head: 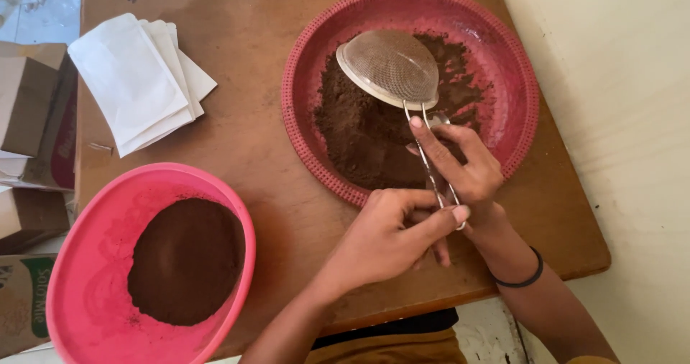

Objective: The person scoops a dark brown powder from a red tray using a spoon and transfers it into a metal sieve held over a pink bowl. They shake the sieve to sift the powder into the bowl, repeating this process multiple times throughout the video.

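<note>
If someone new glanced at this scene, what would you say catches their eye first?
Most striking is the metal mesh sieve, tilted over the brown powder in the round red tray at the upper right of the wooden table. Both hands meet on its wire handle: the left hand grips the end, the right hand pinches higher up. At the lower left, a pink bowl holds a darker mound of powder.
</note>
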